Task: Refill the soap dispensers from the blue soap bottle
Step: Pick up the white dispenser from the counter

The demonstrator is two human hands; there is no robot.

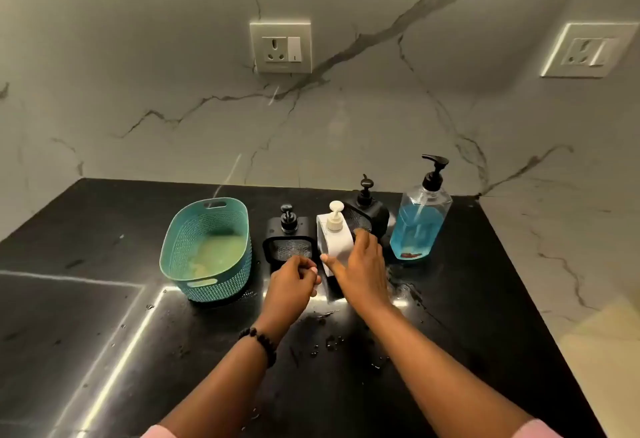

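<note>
The clear bottle of blue soap (419, 226) with a black pump stands upright at the right of the row. To its left stand a black dispenser (367, 210), a white dispenser (334, 233) and another black dispenser (289, 236), all with pumps on. My right hand (358, 267) is wrapped around the lower part of the white dispenser, thumb on its front. My left hand (292, 281) is curled loosely in front of the left black dispenser; I cannot tell whether it touches it.
A teal woven plastic basket (207, 247) sits left of the dispensers. The black countertop (104, 316) has water drops near my arms. Two wall sockets (280, 47) are on the marble backsplash. The counter's right edge runs diagonally past the blue bottle.
</note>
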